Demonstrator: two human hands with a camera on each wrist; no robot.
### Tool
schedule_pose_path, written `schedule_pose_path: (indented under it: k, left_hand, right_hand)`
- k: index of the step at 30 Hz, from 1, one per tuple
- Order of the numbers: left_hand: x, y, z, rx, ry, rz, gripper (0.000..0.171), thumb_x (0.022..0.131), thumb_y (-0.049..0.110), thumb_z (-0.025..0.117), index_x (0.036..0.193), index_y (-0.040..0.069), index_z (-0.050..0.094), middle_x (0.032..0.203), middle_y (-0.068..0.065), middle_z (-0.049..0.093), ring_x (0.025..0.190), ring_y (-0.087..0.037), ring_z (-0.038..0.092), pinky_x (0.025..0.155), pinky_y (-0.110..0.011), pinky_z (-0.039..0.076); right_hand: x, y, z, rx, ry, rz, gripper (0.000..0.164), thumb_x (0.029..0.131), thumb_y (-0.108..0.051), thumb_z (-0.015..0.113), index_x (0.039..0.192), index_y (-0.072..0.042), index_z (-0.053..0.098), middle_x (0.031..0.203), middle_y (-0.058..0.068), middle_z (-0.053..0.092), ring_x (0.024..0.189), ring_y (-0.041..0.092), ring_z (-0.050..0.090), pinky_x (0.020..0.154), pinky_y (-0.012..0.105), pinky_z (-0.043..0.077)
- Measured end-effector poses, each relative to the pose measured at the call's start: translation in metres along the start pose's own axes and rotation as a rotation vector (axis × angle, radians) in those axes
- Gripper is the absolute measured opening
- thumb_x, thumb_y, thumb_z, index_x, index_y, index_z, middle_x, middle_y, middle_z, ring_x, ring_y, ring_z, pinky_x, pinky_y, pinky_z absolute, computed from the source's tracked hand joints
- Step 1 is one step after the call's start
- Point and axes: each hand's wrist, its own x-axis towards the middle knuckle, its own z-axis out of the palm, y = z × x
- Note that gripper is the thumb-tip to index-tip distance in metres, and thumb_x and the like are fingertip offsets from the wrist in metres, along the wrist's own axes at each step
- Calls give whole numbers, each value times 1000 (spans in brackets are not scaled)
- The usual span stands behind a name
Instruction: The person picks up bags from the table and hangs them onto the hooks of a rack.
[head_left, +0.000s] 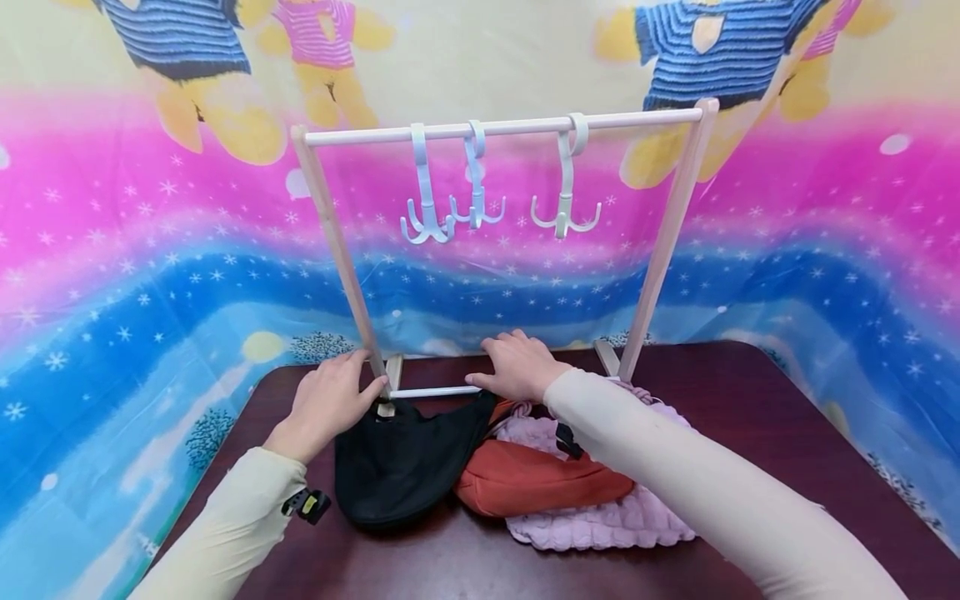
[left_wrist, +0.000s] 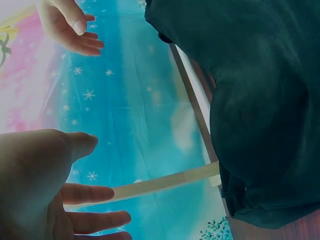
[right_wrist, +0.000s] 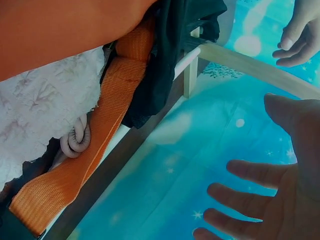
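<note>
My left hand (head_left: 327, 404) is by the foot of the rack's left post (head_left: 337, 250), over the upper edge of a black bag (head_left: 408, 467). In the left wrist view its fingers (left_wrist: 100, 220) are spread, with nothing held. My right hand (head_left: 521, 368) hovers above the rack's low bar (head_left: 435, 391), palm down; the right wrist view shows its fingers (right_wrist: 245, 200) apart and holding nothing. Near it lie a rust-orange bag (head_left: 540, 482) with a woven strap (right_wrist: 117, 95) and a pink puckered bag (head_left: 607, 527) with a knotted handle (right_wrist: 76, 140), partly hidden by the forearm.
Two pale blue hooks (head_left: 425, 183) and a pale green hook (head_left: 566, 179) hang from the rack's top bar (head_left: 645, 118). The rack stands toward the back of a dark red-brown table (head_left: 757, 400). A printed cloth (head_left: 847, 275) surrounds the table's back and sides.
</note>
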Motion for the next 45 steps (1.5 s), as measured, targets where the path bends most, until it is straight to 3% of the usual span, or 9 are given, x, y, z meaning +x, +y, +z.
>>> schedule_pose_path:
  k: [9,19,25,35,45]
  left_hand:
    - [9,-8,4,20,-49,-26,55,98,40,64,137,2,58,121,-24,69,98,-40,69,71,-53,56]
    - [17,-16,14,23,-110,-48,49,99,38,63,132,2,60,104,-21,71,80,-33,68,57,-45,52]
    - [21,-19,18,23,-148,-61,53,100,39,61,136,1,57,106,-23,71,82,-35,68,58,-47,52]
    - [23,-28,29,25,-210,-79,53,100,39,60,136,-1,57,99,-21,71,75,-30,66,56,-44,51]
    - [25,-35,40,35,-286,-99,60,100,40,60,142,-1,51,123,-27,66,106,-43,66,79,-56,55]
  right_hand:
    - [9,-4,3,23,-39,5,66,98,-55,58,149,-14,50,148,8,56,137,32,49,109,50,45]
    - [15,-4,10,25,-101,16,64,99,-54,56,148,-14,51,149,7,56,139,31,48,111,51,44]
    - [19,1,15,23,-137,61,62,100,-54,56,148,-16,51,151,6,54,141,33,46,111,51,43]
    - [23,5,23,79,-196,92,61,100,-51,57,147,-13,52,149,9,55,136,31,53,109,49,46]
    - [26,5,31,94,-254,78,50,105,-41,51,149,-16,51,151,8,53,141,30,49,112,47,43]
